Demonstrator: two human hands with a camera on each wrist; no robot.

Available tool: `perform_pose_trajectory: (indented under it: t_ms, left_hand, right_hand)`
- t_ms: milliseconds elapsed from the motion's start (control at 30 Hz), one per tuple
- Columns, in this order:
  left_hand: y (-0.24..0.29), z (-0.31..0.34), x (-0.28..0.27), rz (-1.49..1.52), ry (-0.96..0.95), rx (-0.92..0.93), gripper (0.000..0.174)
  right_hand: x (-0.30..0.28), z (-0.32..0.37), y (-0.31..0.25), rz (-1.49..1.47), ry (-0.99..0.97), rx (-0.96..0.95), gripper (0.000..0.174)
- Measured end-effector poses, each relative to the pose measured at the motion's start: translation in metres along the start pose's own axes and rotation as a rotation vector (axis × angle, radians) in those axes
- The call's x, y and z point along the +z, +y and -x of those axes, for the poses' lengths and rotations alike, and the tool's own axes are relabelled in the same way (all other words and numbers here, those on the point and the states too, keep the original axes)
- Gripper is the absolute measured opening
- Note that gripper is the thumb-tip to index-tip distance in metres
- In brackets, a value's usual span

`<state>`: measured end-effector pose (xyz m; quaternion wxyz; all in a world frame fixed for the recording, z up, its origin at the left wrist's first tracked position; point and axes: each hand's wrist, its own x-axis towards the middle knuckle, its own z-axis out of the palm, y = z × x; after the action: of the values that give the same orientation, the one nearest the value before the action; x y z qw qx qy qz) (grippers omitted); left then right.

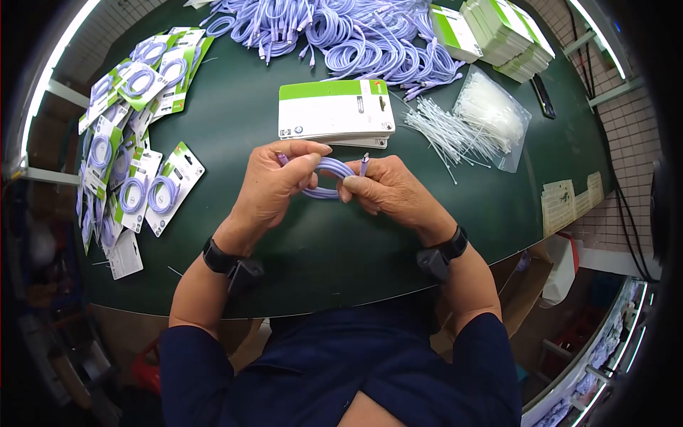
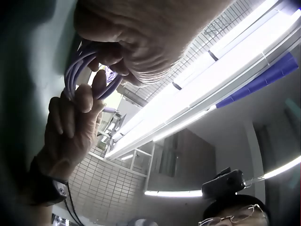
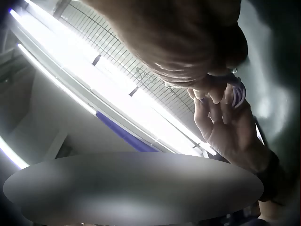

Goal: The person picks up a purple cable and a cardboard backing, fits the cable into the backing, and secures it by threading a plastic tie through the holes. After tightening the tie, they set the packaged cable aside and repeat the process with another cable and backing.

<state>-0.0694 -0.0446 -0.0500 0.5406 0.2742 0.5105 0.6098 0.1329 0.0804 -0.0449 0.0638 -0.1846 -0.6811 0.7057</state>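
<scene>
A coiled lilac cable [image 1: 324, 193] is held between both hands above the table, just in front of a stack of cards. My left hand [image 1: 274, 178] pinches the coil's left side with thumb and fingers, and one cable plug pokes up beside its fingers. On the other side my right hand [image 1: 388, 188] grips the coil between thumb and curled fingers, with a metal-tipped plug [image 1: 365, 164] standing up near the thumb. The left wrist view also has the loops of the coil [image 2: 75, 75] between the hands. White cards with a green band [image 1: 331, 110] lie stacked right beyond the fingers.
Carded cables [image 1: 163, 192] pile up on the left. A heap of loose lilac cables [image 1: 341, 35] covers the far side. White cable ties [image 1: 448, 132] spill beside a clear bag [image 1: 498, 114] at the right. Stacked cards [image 1: 505, 35] and a black tool [image 1: 543, 96] sit at far right.
</scene>
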Motion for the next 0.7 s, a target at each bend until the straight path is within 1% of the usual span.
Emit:
perform_pose_trajectory:
  t_ms: [67,167,233,300,333,367,400,433,467,500,533,567,600,633,667,700]
  left_hand:
    - [-0.003,-0.004,0.000,-0.022,0.031,0.022,0.024]
    - [-0.005,-0.005,0.006,0.201,0.066,-0.027,0.023]
    - [-0.009,-0.006,0.003,0.372,0.017,0.095,0.022]
    - [-0.014,-0.007,-0.006,0.332,0.020,0.154,0.026]
    - [-0.018,-0.005,-0.009,0.361,0.083,0.132,0.031]
    - [-0.019,-0.003,-0.007,0.410,0.061,0.159,0.038]
    - [-0.013,0.000,0.008,0.453,0.113,0.148,0.039]
    - [-0.016,-0.002,0.021,0.465,0.110,0.184,0.038]
    - [-0.022,-0.003,0.028,0.476,0.121,0.223,0.038]
    - [-0.028,-0.005,0.021,0.438,0.063,0.237,0.039]
    - [-0.032,-0.012,0.011,0.402,0.015,0.263,0.039]
    - [-0.031,-0.019,0.003,0.409,-0.031,0.250,0.039]
    - [-0.027,-0.024,-0.006,0.356,-0.005,0.218,0.041]
    - [-0.024,-0.025,-0.011,0.298,0.032,0.189,0.044]
    - [-0.027,-0.025,-0.014,0.297,0.016,0.186,0.044]
    - [-0.028,-0.025,-0.016,0.127,0.068,0.211,0.044]
  right_hand:
    - [0.004,-0.003,0.004,0.053,0.025,-0.023,0.032]
    - [0.012,-0.011,0.015,0.153,0.110,-0.079,0.032]
    - [0.012,-0.015,0.015,-0.045,0.171,-0.112,0.032]
    - [0.012,-0.016,0.008,-0.166,0.096,-0.091,0.033]
    - [0.012,-0.013,0.002,-0.306,0.062,-0.032,0.033]
    - [0.014,-0.016,0.007,-0.639,0.031,0.029,0.031]
    - [0.012,-0.020,0.012,-0.773,-0.024,0.035,0.031]
    - [0.016,-0.024,0.022,-0.832,0.017,-0.005,0.032]
    - [0.022,-0.026,0.023,-0.783,0.117,-0.045,0.032]
    - [0.027,-0.030,0.025,-0.730,0.202,-0.083,0.031]
    - [0.029,-0.038,0.032,-0.682,0.238,-0.144,0.030]
    - [0.027,-0.041,0.039,-0.631,0.263,-0.197,0.030]
    - [0.024,-0.038,0.040,-0.623,0.297,-0.206,0.030]
    - [0.023,-0.034,0.039,-0.573,0.292,-0.206,0.030]
    - [0.022,-0.033,0.038,-0.520,0.277,-0.206,0.030]
    - [0.019,-0.032,0.034,-0.468,0.259,-0.207,0.031]
